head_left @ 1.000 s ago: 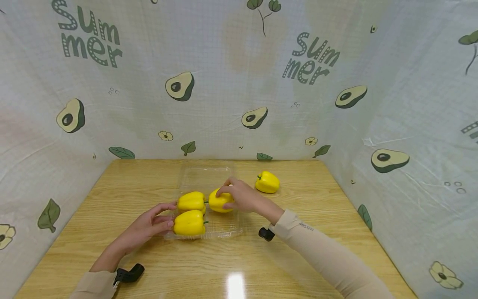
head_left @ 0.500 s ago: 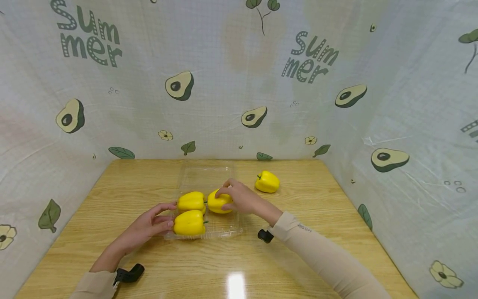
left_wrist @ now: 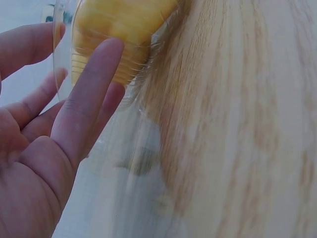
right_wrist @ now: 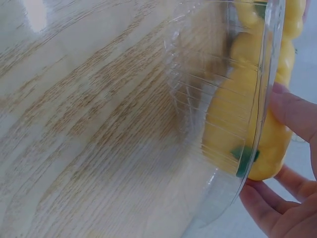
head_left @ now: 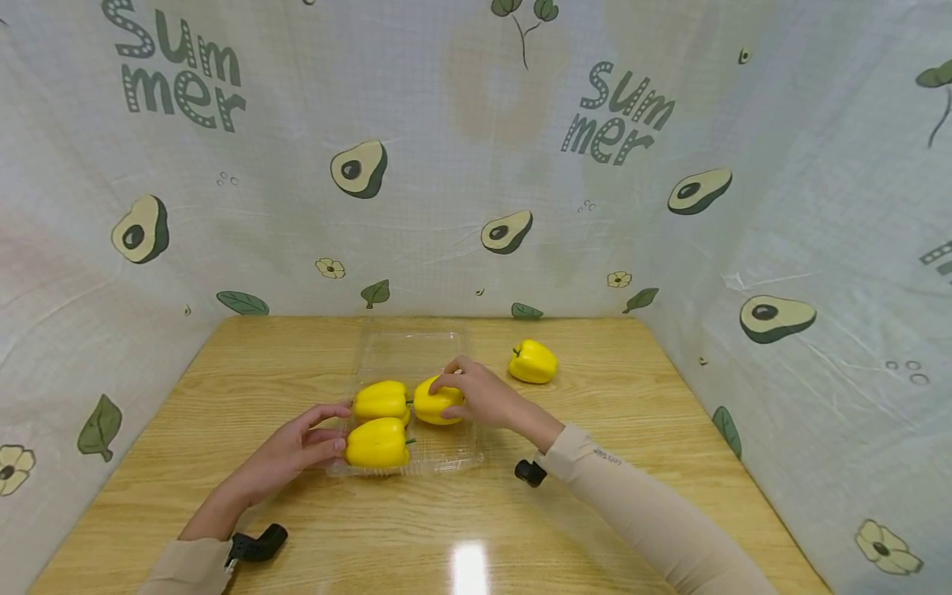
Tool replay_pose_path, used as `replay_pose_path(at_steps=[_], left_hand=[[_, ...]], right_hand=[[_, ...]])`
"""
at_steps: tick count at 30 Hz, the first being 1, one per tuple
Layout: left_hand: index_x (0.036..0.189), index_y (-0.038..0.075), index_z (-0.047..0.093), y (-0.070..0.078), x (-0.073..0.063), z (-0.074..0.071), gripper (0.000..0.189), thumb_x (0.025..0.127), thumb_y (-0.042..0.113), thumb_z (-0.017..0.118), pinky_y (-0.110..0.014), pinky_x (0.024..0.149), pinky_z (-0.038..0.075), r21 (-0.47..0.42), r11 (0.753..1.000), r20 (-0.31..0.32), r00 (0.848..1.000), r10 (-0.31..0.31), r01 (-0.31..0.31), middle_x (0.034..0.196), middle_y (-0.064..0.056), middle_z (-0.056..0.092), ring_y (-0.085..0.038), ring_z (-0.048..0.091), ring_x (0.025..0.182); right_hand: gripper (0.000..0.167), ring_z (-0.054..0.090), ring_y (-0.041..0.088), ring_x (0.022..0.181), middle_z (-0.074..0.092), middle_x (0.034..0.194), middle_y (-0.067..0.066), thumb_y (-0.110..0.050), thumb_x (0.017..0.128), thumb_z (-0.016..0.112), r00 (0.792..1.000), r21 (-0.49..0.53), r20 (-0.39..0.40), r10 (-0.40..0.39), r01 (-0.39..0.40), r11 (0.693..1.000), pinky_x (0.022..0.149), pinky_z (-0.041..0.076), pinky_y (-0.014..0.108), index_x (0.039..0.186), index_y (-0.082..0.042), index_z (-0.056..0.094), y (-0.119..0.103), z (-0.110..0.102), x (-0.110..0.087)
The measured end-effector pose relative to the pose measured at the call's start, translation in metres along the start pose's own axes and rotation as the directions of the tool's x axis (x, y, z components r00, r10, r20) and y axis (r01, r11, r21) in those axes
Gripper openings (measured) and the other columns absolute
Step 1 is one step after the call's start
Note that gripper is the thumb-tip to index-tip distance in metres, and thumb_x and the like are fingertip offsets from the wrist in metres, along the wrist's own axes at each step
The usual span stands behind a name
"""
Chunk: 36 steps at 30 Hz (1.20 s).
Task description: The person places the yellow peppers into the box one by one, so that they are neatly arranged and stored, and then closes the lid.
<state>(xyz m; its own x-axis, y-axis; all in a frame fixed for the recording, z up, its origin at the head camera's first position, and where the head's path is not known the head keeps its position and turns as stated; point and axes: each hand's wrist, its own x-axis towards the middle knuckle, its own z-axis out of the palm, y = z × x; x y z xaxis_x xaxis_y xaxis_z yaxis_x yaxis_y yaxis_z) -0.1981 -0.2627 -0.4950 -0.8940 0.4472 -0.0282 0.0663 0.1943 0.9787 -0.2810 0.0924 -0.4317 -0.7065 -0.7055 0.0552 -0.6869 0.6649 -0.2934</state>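
Observation:
In the head view, a clear plastic clamshell box [head_left: 446,464] sits at mid-table with three yellow bell peppers in it. One pepper [head_left: 378,444] lies at the front left, and another pepper [head_left: 381,401] behind it. My right hand [head_left: 485,395] grips the third yellow bell pepper [head_left: 437,405] at the back right, thumb and fingers curled round its sides. The right wrist view shows that pepper [right_wrist: 272,148] partly through the clear wall. My left hand [head_left: 296,446] touches the box's left side with loosely extended fingers [left_wrist: 86,91]; yellow shows through the wall there.
The box's clear lid [head_left: 409,351] lies folded back behind it. A fourth yellow bell pepper [head_left: 532,362] rests on the wooden table [head_left: 595,496] at the back right. Avocado-print cloth [head_left: 446,190] hangs along the back and both sides.
From one second ago to half a second ago, my right hand and its pepper shift very slightly left; they hold still since. The left hand and the other peppers stay put.

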Motion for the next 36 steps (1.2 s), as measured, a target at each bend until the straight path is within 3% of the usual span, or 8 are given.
replay_pose_path(at_steps=[8, 11, 18, 22, 31, 36], left_hand=[[0.154, 0.003, 0.043, 0.001, 0.002, 0.000, 0.053, 0.109, 0.021, 0.064, -0.033, 0.094, 0.062, 0.023, 1.000, -0.006, 1.000, -0.010, 0.010, 0.175, -0.024, 0.018, -0.038, 0.055, 0.139], [0.154, 0.005, 0.044, 0.001, 0.003, 0.000, 0.052, 0.109, 0.022, 0.064, -0.034, 0.092, 0.062, 0.033, 0.999, -0.007, 1.000, -0.018, 0.019, 0.175, -0.023, 0.019, -0.032, 0.058, 0.138], [0.154, 0.003, 0.043, 0.003, 0.004, 0.000, 0.052, 0.109, 0.021, 0.063, -0.033, 0.093, 0.061, 0.018, 1.000, -0.001, 1.000, -0.006, 0.006, 0.175, -0.023, 0.019, -0.006, 0.062, 0.127], [0.154, 0.002, 0.043, 0.003, 0.004, 0.000, 0.052, 0.109, 0.020, 0.063, -0.033, 0.094, 0.061, 0.008, 1.000, 0.002, 1.000, -0.006, 0.006, 0.175, -0.022, 0.019, -0.003, 0.062, 0.126], [0.153, 0.001, 0.043, 0.003, 0.004, 0.002, 0.051, 0.110, 0.019, 0.063, -0.033, 0.096, 0.061, 0.014, 1.000, -0.006, 1.000, -0.002, 0.002, 0.175, -0.023, 0.018, -0.041, 0.053, 0.140], [0.153, 0.002, 0.044, 0.003, 0.005, 0.003, 0.050, 0.110, 0.020, 0.063, -0.033, 0.095, 0.061, 0.016, 1.000, -0.014, 1.000, -0.006, 0.006, 0.175, -0.023, 0.019, -0.034, 0.057, 0.138]], right_hand=[[0.036, 0.061, 0.027, 0.121, 0.055, 0.143, 0.012, -0.026, 0.097, 0.080, 1.000, 0.045, -0.016, -0.006, 0.007, 0.999, 0.100, 0.055, 0.042, 0.133, -0.022, 0.072, 0.003, 0.002, -0.002], [0.036, 0.061, 0.027, 0.120, 0.055, 0.143, 0.011, -0.025, 0.098, 0.080, 1.000, 0.067, -0.023, -0.005, 0.007, 0.998, 0.099, 0.056, 0.041, 0.132, -0.021, 0.072, 0.004, 0.003, -0.003], [0.035, 0.059, 0.024, 0.120, 0.057, 0.138, 0.008, -0.026, 0.097, 0.080, 0.999, 0.076, -0.045, -0.008, 0.012, 0.997, 0.100, 0.054, 0.040, 0.131, -0.022, 0.073, 0.006, 0.004, -0.004], [0.036, 0.057, 0.025, 0.121, 0.059, 0.135, 0.007, -0.027, 0.095, 0.081, 0.998, 0.081, -0.057, -0.013, 0.018, 0.997, 0.103, 0.051, 0.042, 0.130, -0.021, 0.073, 0.009, 0.006, -0.004], [0.036, 0.054, 0.029, 0.123, 0.060, 0.135, 0.008, -0.026, 0.095, 0.082, 0.999, 0.094, -0.051, -0.015, 0.020, 0.995, 0.105, 0.045, 0.046, 0.129, -0.021, 0.072, 0.011, 0.009, -0.002], [0.035, 0.052, 0.029, 0.123, 0.058, 0.135, 0.008, -0.026, 0.096, 0.081, 0.999, 0.095, -0.043, 0.000, 0.004, 0.995, 0.103, 0.046, 0.045, 0.129, -0.022, 0.071, 0.011, 0.009, -0.002]])
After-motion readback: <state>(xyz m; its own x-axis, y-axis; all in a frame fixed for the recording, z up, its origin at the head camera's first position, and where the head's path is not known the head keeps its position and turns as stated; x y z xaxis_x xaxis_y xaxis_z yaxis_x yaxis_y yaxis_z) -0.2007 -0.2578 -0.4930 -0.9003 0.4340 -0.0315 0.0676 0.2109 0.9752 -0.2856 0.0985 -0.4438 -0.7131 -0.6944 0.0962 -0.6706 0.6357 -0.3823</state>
